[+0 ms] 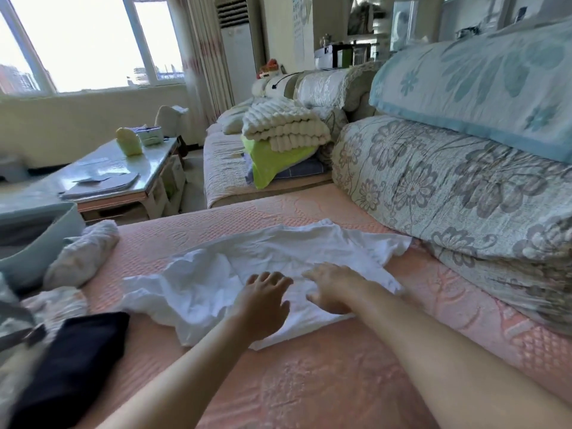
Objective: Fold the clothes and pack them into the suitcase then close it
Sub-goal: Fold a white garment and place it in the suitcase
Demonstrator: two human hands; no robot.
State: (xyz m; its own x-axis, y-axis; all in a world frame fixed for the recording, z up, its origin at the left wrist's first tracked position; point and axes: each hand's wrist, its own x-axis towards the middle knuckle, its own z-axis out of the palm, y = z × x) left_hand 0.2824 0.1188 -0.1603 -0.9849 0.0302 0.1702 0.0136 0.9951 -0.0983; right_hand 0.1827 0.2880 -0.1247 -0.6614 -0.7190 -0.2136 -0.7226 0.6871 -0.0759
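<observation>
A white garment lies spread and creased on the pink bed cover, pinned under both my palms. My left hand rests flat on its near middle, fingers straight and spread, gripping nothing. My right hand, just beside it, presses the cloth with fingers extended and also holds nothing. To the left of my left hand the fabric bunches into a rumpled heap; beyond my right hand it runs out flatter, close to the floral quilt. Far to the left of both hands, a rolled pale cloth lies against what looks like the pale blue suitcase, with a folded black garment nearer me. The risk, as I judge it: folding over that bunched left side would lock in the wrinkles and leave a lumpy, lopsided bundle, and the thin cloth may drag out of line if I smooth too hard
</observation>
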